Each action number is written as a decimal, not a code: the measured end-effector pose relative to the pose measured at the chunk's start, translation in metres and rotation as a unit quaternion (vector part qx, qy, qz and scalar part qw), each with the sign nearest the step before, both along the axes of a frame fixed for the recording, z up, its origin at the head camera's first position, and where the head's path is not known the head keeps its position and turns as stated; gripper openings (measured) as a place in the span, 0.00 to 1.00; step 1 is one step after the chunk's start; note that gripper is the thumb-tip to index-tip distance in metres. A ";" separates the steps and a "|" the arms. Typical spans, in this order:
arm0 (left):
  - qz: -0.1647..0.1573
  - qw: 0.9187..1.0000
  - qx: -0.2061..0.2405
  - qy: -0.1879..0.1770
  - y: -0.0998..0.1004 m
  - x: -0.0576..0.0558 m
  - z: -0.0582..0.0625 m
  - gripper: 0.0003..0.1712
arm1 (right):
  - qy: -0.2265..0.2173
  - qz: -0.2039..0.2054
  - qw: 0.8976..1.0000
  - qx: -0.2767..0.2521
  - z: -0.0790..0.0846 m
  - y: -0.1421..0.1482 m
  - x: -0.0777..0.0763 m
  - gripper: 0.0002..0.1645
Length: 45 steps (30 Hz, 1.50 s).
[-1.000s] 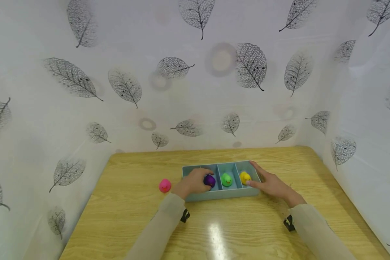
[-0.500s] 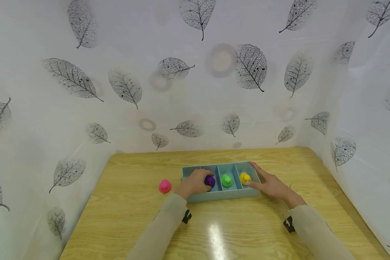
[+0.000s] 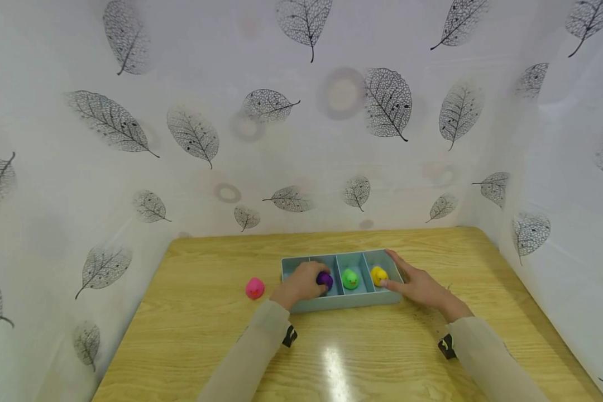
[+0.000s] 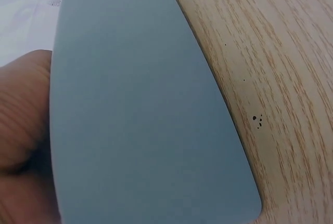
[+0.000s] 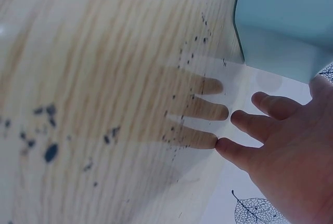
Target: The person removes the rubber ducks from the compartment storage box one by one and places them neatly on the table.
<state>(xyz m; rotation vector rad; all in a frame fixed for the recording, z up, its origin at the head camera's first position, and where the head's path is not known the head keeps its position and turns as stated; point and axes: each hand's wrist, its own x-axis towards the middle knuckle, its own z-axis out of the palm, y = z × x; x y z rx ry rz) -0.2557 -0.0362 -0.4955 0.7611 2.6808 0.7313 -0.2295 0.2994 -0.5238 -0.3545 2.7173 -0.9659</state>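
Note:
In the head view, a blue-grey divided tray [image 3: 345,301] lies on the wooden table. My left hand [image 3: 301,283] reaches over its left part and holds a purple toy duck [image 3: 324,280] in the second compartment from the left, partly covering it. A green toy duck [image 3: 350,278] sits in the third compartment, a yellow one [image 3: 379,275] in the rightmost. My right hand [image 3: 422,287] holds the tray's right end, thumb over the rim beside the yellow duck. The right wrist view shows this hand's other fingers [image 5: 255,125] spread below the tray.
A pink toy duck [image 3: 254,288] stands on the table [image 3: 196,324] left of the tray. A white sheet [image 3: 206,84] with a leaf print hangs behind the table and along both sides. In the left wrist view the tray's side wall [image 4: 145,109] fills much of the picture.

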 end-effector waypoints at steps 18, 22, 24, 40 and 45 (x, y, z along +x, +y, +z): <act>-0.004 1.000 0.017 0.004 -0.002 0.001 0.001 0.20 | 0.000 0.004 1.000 -0.002 -0.002 0.001 -0.001 0.55; 0.003 1.000 0.024 0.002 -0.004 0.001 0.007 0.20 | -0.001 0.002 1.000 -0.001 -0.001 0.001 -0.001 0.56; 0.005 1.000 0.030 0.005 -0.005 0.001 0.010 0.20 | -0.002 0.001 1.000 -0.001 -0.001 0.002 -0.001 0.56; 0.010 0.994 0.102 -0.020 -0.027 0.005 0.034 0.19 | -0.001 0.007 1.000 0.004 -0.002 0.003 -0.001 0.56; 0.024 0.992 0.125 0.003 -0.034 0.003 0.036 0.18 | 0.000 0.006 1.000 0.000 -0.001 0.003 0.000 0.56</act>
